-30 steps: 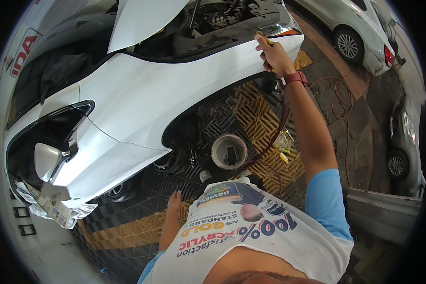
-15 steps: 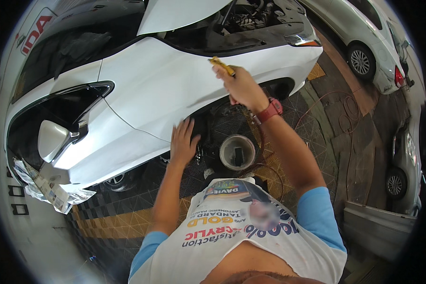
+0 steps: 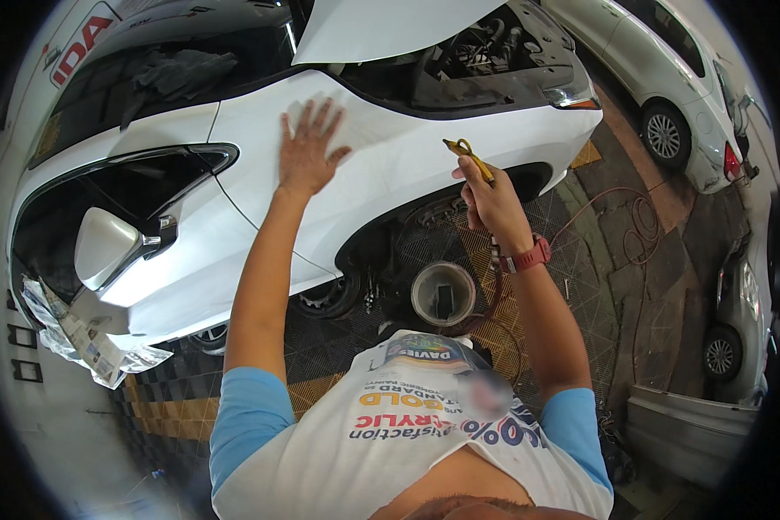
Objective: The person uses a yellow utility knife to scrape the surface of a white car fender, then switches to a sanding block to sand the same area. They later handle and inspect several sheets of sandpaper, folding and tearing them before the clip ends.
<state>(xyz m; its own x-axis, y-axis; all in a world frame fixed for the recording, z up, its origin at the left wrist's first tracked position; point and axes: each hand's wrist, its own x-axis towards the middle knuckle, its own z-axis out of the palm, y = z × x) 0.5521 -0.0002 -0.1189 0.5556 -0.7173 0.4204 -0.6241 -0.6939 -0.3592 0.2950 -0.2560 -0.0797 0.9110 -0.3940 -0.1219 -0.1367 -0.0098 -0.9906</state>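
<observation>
My left hand lies with its fingers spread on the upper part of the white car's fender. In my right hand is a small yellow tool with a loop and a dark tip; its exact kind I cannot make out. That hand is raised over the fender's lower edge, above the wheel arch, with a red watch on the wrist.
A bucket with a dark object inside stands on the tiled floor near my body. Left lie the side mirror and masking newspaper. The hood is raised. A red hose coils at right, near other cars.
My left hand has moved from the fender's lower edge up onto its upper surface. My right hand, with the yellow tool, has shifted right and a little down in view.
</observation>
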